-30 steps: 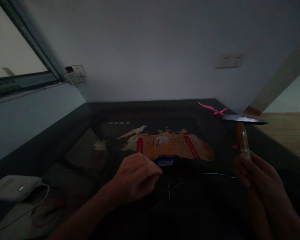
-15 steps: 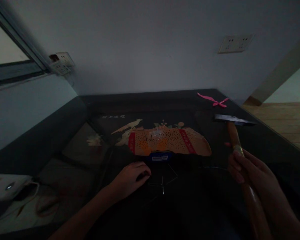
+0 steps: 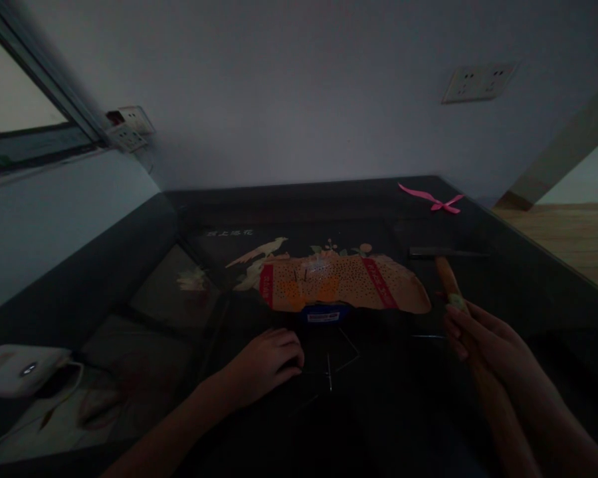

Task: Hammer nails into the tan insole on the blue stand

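Observation:
My right hand [image 3: 488,338] is wrapped round the wooden handle of a hammer [image 3: 447,275]. Its dark metal head points away from me, over the right part of the black tabletop [image 3: 379,411]. My left hand [image 3: 268,364] rests on the table with fingers curled and thumb close to the forefinger. A faint thin line runs from its fingertips towards thin shiny wire-like pieces [image 3: 329,375]; whether the fingers grip it is too dark to make out. Another thin bright strip [image 3: 427,336] lies left of my right hand.
Beyond my hands lies a dotted tan sheet [image 3: 346,282] with red bands, a blue label [image 3: 323,315] at its near edge. A pink ribbon [image 3: 443,206] is at the back right. A white device [image 3: 24,368] with a cable sits at left. Walls with sockets [image 3: 478,83] bound the table.
The hammer has come down and to the left, with its head now lower over the table. My left hand stays in nearly the same place. The view has shifted slightly.

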### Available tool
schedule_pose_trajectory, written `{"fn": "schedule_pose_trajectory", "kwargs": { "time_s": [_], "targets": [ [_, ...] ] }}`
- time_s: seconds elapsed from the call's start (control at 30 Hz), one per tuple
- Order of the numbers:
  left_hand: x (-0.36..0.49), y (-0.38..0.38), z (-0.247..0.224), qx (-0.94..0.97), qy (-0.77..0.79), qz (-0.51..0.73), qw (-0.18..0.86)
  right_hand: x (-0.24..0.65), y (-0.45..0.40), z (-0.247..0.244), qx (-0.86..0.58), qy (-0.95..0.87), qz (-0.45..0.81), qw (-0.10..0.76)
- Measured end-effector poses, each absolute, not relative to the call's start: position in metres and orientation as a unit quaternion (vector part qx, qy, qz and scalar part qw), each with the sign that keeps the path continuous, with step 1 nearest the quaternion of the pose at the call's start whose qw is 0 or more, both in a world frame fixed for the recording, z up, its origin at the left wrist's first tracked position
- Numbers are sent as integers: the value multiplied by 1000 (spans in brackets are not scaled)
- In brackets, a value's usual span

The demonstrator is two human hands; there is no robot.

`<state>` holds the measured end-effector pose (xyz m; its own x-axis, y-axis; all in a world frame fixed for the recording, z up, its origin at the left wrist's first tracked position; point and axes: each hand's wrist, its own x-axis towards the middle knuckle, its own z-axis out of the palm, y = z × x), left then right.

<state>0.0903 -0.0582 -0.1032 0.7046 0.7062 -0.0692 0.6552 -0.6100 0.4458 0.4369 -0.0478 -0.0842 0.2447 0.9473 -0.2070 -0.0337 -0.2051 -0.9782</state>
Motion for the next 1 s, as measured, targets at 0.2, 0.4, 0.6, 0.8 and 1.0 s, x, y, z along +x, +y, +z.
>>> {"fn": "schedule_pose_trajectory", "kwargs": {
  "time_s": [0.2,0.4,0.6,0.8,1.0],
  "targets": [
    [93,-59,-105,912,370,57,168,435,-43,-89,-610,-358,501,499],
    [91,-54,-107,921,362,55,135,434,-41,-94,-604,-363,518,485],
    [88,-52,-109,922,358,68,134,430,-42,-92,-602,-370,528,472],
    [90,-57,-107,933,329,82,118,429,-43,-89,-609,-373,529,458],
    [94,-58,-120,939,327,79,74,434,-43,-96,-598,-393,530,454]
  ]
}}
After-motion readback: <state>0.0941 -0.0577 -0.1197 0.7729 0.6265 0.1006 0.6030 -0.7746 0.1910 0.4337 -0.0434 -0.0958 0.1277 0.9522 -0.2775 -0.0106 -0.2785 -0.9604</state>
